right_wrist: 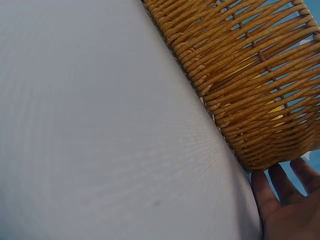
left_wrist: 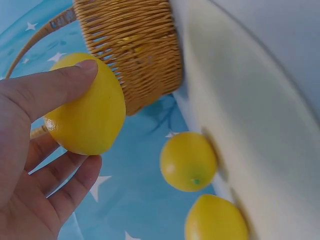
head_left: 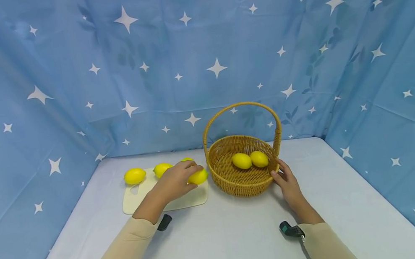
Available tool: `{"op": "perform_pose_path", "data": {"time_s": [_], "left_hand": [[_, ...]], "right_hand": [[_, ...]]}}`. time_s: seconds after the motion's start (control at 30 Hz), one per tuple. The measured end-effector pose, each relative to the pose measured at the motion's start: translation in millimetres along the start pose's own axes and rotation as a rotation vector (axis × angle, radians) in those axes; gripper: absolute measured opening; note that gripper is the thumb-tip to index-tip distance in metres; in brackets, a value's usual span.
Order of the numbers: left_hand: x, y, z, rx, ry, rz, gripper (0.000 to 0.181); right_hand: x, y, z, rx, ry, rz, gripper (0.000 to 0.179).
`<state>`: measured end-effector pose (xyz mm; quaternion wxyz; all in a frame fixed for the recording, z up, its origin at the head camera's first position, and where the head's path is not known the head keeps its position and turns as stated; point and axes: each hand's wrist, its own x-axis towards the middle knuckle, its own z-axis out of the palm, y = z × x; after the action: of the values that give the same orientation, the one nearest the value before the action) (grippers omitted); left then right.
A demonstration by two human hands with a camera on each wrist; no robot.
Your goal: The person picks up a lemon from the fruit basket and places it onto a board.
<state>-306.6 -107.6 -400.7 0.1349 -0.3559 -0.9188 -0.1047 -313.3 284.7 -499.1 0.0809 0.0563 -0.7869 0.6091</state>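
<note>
My left hand [head_left: 175,182] grips a yellow lemon [head_left: 199,177] between thumb and fingers, above the right part of a cream cutting board [head_left: 188,201]. In the left wrist view the thumb lies across the held lemon [left_wrist: 95,115]. More lemons sit along the board's far side: one at the left corner [head_left: 134,176], one behind the hand [head_left: 162,169], and another mostly hidden [head_left: 187,159]. To the right stands a wicker basket [head_left: 242,190] with two lemons [head_left: 241,161] inside. My right hand [head_left: 289,184] holds the basket's right rim, its fingers against the woven wall [right_wrist: 260,100].
The basket's tall arched handle [head_left: 240,103] rises over its opening. A white cloth covers the table [head_left: 226,237]. Blue star-patterned curtains [head_left: 198,42] hang behind and at both sides. Black devices [head_left: 291,229] are at both wrists.
</note>
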Motion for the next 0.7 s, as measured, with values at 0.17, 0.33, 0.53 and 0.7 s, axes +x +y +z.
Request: {"op": "perform_pose_path", "data": {"time_s": [0.17, 0.33, 0.53, 0.7], "left_hand": [[-7.3, -2.8, 6.8, -0.01, -0.051, -0.05, 0.053], [-12.0, -6.4, 13.3, -0.019, -0.077, -0.088, 0.051], [-15.3, -11.9, 18.7, -0.03, -0.102, -0.089, 0.05], [-18.1, -17.4, 21.3, -0.018, -0.12, -0.083, 0.05]], "right_hand": [[-0.7, -3, 0, -0.018, -0.001, 0.003, 0.062], [-7.9, -22, 1, -0.019, -0.016, 0.014, 0.061], [-15.8, -40, 4, -0.034, -0.013, 0.006, 0.062], [-8.3, -22, 2, -0.03, -0.015, 0.004, 0.06]]}}
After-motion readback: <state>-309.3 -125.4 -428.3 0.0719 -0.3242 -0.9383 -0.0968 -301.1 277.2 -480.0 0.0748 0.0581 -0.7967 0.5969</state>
